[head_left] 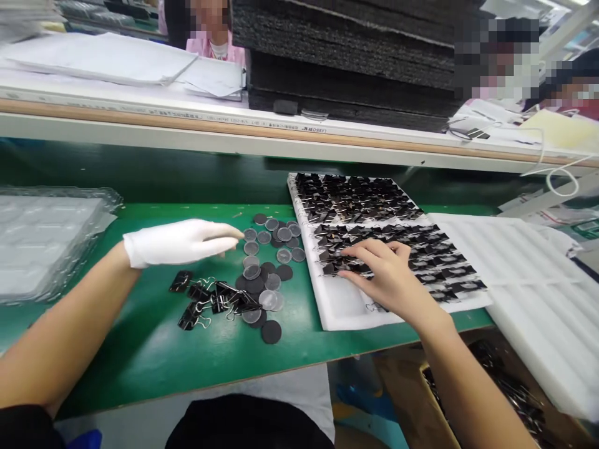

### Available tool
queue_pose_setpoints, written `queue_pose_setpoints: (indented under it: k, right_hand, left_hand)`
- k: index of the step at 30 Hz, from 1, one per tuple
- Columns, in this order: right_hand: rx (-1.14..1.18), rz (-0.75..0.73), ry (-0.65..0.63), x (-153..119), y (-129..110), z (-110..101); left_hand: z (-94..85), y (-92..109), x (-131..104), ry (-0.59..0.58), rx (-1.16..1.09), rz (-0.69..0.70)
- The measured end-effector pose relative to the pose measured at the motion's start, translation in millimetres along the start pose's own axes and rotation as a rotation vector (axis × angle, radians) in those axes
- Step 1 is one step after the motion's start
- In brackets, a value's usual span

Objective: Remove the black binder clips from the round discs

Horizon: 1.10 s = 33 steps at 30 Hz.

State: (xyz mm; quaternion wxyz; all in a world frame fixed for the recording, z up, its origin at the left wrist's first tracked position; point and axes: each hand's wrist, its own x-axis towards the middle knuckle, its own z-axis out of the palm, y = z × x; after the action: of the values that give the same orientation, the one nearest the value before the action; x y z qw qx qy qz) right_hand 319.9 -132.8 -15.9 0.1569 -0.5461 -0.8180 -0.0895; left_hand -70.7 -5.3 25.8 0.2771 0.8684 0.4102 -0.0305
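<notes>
My left hand (187,242), in a white glove with bare fingertips, hovers over the green table with its fingers stretched out. Its tips are close to a loose group of small round discs (264,237), some clear and some black. Below that hand lies a pile of black binder clips (199,292) with silver wire handles. My right hand (386,274) is bare and reaches over a white foam tray (337,312) filled with rows of binder clips (355,193). Its thumb and index finger pinch a binder clip (331,268) at the left end of the front row.
Clear plastic trays (47,243) lie at the left. White foam trays (524,274) rest at the right, above a box of binder clips (508,399). Black foam sheets (350,62) and papers (103,56) stand on the shelf (187,134); people sit behind.
</notes>
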Motion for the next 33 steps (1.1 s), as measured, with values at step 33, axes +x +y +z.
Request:
queue_pose_setpoints:
  k: [33]
  right_hand:
    - [0.665,-0.004,0.045,111.3,-107.8,82.5]
  left_hand:
    - [137.1,-95.3,-149.7,0.838,0.038,-0.569]
